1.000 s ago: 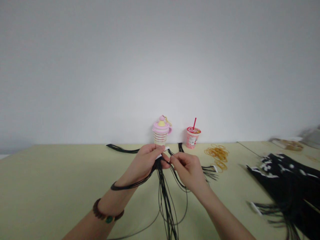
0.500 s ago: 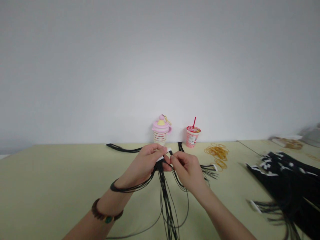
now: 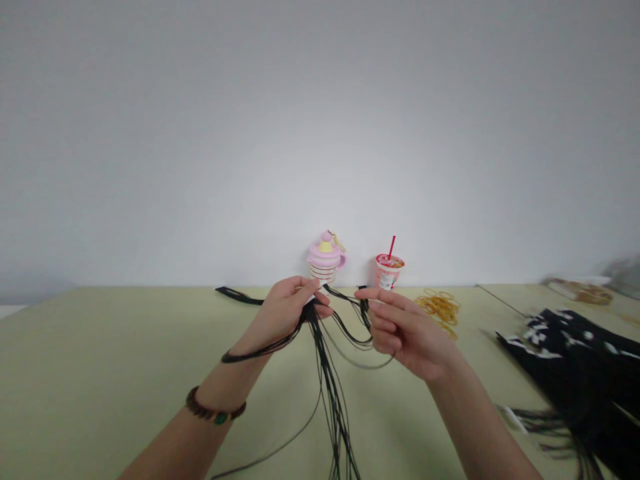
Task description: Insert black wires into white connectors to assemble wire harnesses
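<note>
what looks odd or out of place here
The thin black cords gathered in the left hand look messy: they droop in loose, uneven loops toward the pale green table instead of lying straight.

Bright, even light — soft, low-contrast frame.

Wall [image 3: 320, 133] pale, greying toward the corners; shadows on the table [image 3: 100, 387] faint and diffuse. Cords [image 3: 327, 393] fairly clear at center, though soft. Black bundle [image 3: 565, 353] smeared by blur at the right edge — wide-lens stretch there too, and the table's corner skews down at left.
</note>
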`<state>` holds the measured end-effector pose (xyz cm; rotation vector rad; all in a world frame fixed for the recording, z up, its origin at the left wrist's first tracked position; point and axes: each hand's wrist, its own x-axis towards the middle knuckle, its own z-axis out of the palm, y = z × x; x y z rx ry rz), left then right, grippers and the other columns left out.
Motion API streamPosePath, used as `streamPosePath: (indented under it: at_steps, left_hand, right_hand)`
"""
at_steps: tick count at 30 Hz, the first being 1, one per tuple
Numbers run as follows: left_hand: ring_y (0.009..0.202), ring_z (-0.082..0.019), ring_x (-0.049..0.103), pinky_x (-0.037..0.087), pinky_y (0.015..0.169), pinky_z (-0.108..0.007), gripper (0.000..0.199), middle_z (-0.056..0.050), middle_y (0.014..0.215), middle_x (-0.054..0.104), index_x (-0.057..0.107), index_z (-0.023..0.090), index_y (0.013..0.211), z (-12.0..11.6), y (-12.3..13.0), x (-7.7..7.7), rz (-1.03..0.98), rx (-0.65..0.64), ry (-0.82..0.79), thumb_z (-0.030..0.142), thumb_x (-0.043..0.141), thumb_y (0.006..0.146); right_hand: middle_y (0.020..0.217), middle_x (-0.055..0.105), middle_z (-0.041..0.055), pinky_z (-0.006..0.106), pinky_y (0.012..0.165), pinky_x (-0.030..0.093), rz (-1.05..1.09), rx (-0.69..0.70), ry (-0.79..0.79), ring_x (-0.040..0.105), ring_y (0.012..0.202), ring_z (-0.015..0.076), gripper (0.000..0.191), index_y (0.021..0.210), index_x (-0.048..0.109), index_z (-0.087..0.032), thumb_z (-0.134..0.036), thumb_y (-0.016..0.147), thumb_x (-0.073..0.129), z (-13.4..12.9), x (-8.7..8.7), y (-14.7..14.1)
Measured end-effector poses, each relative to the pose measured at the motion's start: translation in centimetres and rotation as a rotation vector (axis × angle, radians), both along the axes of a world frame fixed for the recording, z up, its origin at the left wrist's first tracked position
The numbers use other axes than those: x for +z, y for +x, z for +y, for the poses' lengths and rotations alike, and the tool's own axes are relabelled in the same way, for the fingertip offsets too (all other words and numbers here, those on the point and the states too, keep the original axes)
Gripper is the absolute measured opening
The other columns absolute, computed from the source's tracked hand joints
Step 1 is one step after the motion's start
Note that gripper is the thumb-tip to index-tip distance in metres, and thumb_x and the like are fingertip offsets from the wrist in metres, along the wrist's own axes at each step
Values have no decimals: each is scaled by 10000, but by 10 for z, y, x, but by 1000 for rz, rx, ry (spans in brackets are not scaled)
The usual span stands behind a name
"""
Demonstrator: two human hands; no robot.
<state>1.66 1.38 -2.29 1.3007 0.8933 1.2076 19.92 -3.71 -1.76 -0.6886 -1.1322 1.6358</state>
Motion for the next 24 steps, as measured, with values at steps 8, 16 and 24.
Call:
streamPosePath:
  at_steps: [8,16,24]
  left_hand:
    - [417,-78,545,424,427,-183,227,-9,597,610,522,121,700,6,-15,6,98,102,140,340,565,742]
    - [571,-106,621,546,602,-220,138,-70,691,641,582,77,714,13,-10,0,-273,12,-139,212,601,740]
    - [791,-175,651,517,804,-271,124,-135,862,673,608,64,778,6,0,0,-313,-135,-198,180,606,734]
  right_hand:
    - [529,327,-68,176,461,236,-94,-207,115,280,473,37,160,756,587,-131,-274,703,632,15,-9,15]
    - [755,539,38,248,587,387,-784,-514,457,494,693,142,176,781,605,-147,-308,725,561,30,-34,-2]
    - [760,533,38,244,651,402,-957,-780,998,512,687,127,129,801,622,-168,-181,792,494,0,-31,-31]
